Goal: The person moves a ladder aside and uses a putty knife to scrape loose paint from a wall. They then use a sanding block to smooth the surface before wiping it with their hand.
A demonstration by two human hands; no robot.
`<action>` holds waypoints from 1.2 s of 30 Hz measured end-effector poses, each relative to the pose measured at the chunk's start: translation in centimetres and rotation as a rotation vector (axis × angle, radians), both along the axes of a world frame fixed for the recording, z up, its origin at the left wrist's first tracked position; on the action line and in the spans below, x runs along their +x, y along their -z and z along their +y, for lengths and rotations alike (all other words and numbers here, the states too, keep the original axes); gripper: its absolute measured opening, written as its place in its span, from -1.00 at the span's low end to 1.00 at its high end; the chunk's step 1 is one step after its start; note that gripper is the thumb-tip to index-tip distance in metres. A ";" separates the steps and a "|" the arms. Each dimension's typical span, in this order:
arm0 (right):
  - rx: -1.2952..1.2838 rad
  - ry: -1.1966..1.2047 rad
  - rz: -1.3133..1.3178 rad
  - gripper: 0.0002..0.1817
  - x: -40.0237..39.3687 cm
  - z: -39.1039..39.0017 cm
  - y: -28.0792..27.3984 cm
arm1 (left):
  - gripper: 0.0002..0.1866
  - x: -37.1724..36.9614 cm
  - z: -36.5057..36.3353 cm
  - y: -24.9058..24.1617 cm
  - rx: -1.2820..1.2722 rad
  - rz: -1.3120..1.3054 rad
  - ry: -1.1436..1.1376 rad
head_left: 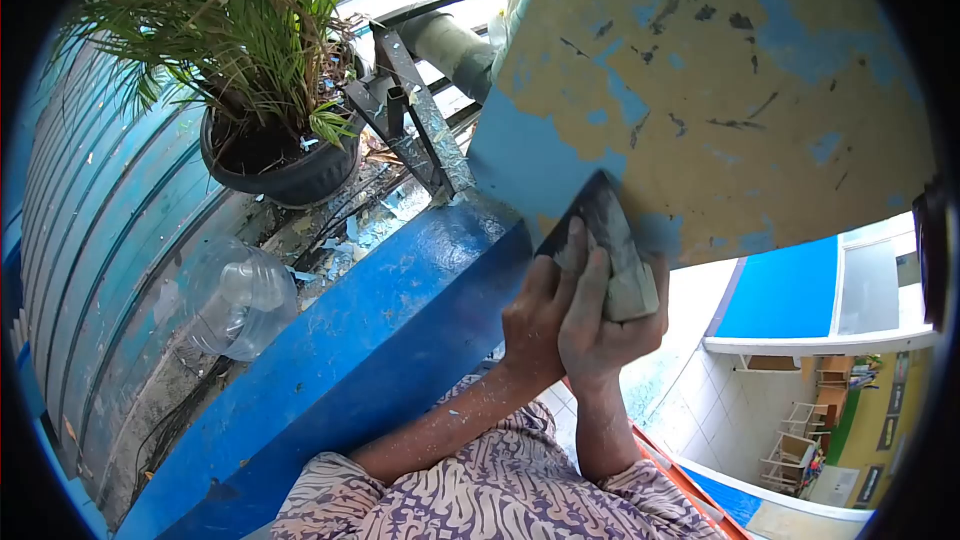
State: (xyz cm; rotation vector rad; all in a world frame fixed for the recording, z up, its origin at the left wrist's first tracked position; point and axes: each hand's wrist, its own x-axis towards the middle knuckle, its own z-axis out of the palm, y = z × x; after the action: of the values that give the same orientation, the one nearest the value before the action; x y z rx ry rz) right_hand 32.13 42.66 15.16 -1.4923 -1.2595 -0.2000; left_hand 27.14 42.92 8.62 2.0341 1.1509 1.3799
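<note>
Both hands hold a wide-bladed paint scraper [615, 240], its dark blade edge against a surface with patchy blue paint [700, 100]. My right hand [605, 340] is wrapped around the pale handle, with a finger stretched along the blade. Beside it, my left hand [540, 310] is closed on the left side of the scraper, fingertips pressed on the blade. Bare tan areas, blue patches and dark gouges cover the surface around the blade. Part of the handle is hidden by the right hand.
A blue beam [370, 310] runs diagonally below the left arm. Beyond it are a potted plant [290, 170], a metal bracket [420, 110], a clear plastic bottle [240, 300] and fallen paint flakes [345, 252]. An orange ladder rail [680, 480] and tiled floor [695, 400] lie below right.
</note>
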 end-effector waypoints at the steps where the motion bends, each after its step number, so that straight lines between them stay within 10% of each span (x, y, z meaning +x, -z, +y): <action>1: -0.036 -0.017 0.009 -0.87 -0.1 0.1 -0.3 | -0.20 -0.4 0.3 -0.6 -0.007 0.010 -0.014; 36: -0.451 -0.076 -0.124 -0.84 1.3 -1.0 -3.5 | -0.21 1.7 -3.7 -1.2 -0.261 -0.238 0.163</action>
State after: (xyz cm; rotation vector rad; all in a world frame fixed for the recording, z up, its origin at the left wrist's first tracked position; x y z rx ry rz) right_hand 33.41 41.71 18.68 -1.8302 -1.5282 0.0487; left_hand 28.86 39.22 9.83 1.6908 0.9822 1.2772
